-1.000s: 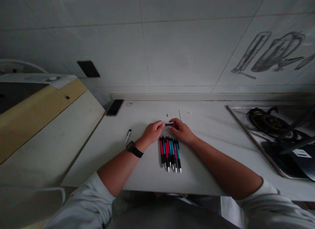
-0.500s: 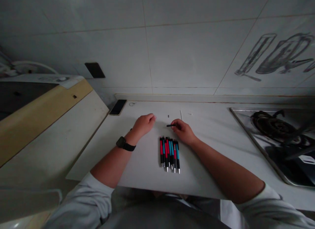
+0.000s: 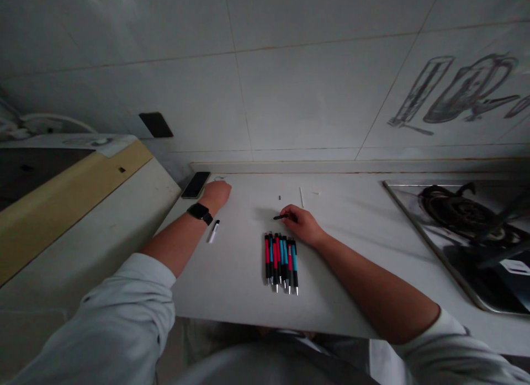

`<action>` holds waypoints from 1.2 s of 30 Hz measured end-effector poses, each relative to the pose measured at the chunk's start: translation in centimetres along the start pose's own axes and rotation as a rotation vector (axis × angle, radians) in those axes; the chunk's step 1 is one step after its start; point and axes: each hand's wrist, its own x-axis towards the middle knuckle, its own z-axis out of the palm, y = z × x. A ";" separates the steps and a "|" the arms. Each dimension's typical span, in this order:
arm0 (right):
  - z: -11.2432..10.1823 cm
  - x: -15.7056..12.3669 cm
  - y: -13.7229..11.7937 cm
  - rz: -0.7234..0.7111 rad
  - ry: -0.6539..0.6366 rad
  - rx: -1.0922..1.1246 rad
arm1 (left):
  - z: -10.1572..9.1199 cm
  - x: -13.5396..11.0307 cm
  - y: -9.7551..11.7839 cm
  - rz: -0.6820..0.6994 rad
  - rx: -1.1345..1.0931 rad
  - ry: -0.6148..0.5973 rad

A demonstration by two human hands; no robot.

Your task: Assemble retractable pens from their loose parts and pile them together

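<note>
My right hand (image 3: 302, 222) is closed in a pinch on a short black pen part (image 3: 280, 216), held just above the counter with its tip pointing left. My left hand (image 3: 217, 194) is at the back left, beside a thin wire-like loop (image 3: 219, 178) and close to the phone; its fingers are hidden under it. Below my right hand lies a row of several red and blue pens (image 3: 281, 263) with black grips and silver tips. A white marker with a black end (image 3: 213, 231) rests by my left wrist. Behind my right hand are a thin white tube (image 3: 301, 197) and a tiny dark piece (image 3: 279, 198).
A black phone (image 3: 196, 185) lies at the counter's back left corner. A small white bit (image 3: 317, 193) sits near the tiled wall. On the right, a gas stove (image 3: 459, 219) is set into the counter (image 3: 348, 285). A white cabinet-like box (image 3: 103, 219) borders the left.
My left hand has moved left and back toward the phone and wire loop, uncovering the marker. My right hand keeps the black pen part, now tilted slightly. The view has shifted a little.
</note>
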 end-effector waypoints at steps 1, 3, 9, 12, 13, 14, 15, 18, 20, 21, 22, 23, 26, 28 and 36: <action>0.0 0.0 0.0 0.000 -0.001 0.000 | 0.1 0.0 0.2 -0.004 0.040 -0.025; 0.1 0.0 -0.1 -0.001 -0.002 0.013 | 0.2 0.0 0.6 -0.015 0.133 -0.084; 0.4 0.3 0.1 0.005 -0.025 0.139 | 0.0 0.0 1.4 -0.015 0.304 -0.193; 0.4 0.4 0.2 0.027 -0.029 0.230 | -0.3 -0.2 1.5 -0.008 0.330 -0.203; 0.4 0.5 0.3 0.032 -0.023 0.257 | -0.5 -0.3 1.5 -0.007 0.334 -0.203; 0.4 0.5 0.3 0.036 -0.018 0.288 | -0.8 -0.4 1.5 -0.010 0.338 -0.203; 0.4 0.6 0.3 0.043 -0.018 0.324 | -1.0 -0.5 1.6 -0.010 0.342 -0.197; 0.4 0.8 0.3 0.093 -0.040 0.460 | -1.8 -1.1 2.8 0.055 0.301 -0.118; 0.5 1.0 0.4 0.135 -0.037 0.532 | -1.9 -1.7 4.7 0.210 0.160 -0.051; 0.5 1.0 0.4 0.150 -0.027 0.554 | -1.9 -2.1 6.0 0.329 0.051 -0.054; 0.5 1.0 0.5 0.160 -0.015 0.574 | -1.7 -2.6 7.4 0.441 -0.061 -0.078; 0.6 1.0 0.6 0.165 -0.003 0.591 | -1.4 -3.2 8.8 0.516 -0.162 -0.094; 0.5 0.9 0.6 0.169 0.011 0.618 | 0.0 -4.7 12.5 0.574 -0.288 -0.057; 0.4 0.8 0.6 0.174 0.005 0.614 | 0.8 -5.4 14.0 0.569 -0.286 -0.022; 0.7 0.9 0.5 0.173 -0.016 0.572 | 2.0 -3.6 9.9 0.468 -0.198 0.075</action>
